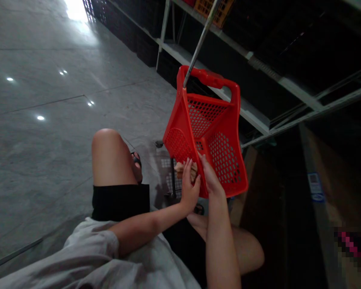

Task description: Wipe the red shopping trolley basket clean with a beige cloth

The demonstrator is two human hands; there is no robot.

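Note:
A red plastic shopping basket (195,138) with perforated walls tilts in front of my knees, its long metal pull handle (198,44) reaching up and away. My left hand (189,188) presses a crumpled beige cloth (194,170) against the outside of the near wall; its fingers lie over the cloth. Over the near rim, my right hand (211,176) grips that same wall, with fingers reaching inside the basket. Its fingertips are partly hidden by the wall. No objects can be seen within the basket.
Metal shelving (258,116) with dark crates runs along the right, an orange crate (218,12) on an upper level. Cardboard (319,192) stands at the lower right. Grey tiled floor (54,100) extends to the left. A black wheeled frame (173,176) shows below the basket.

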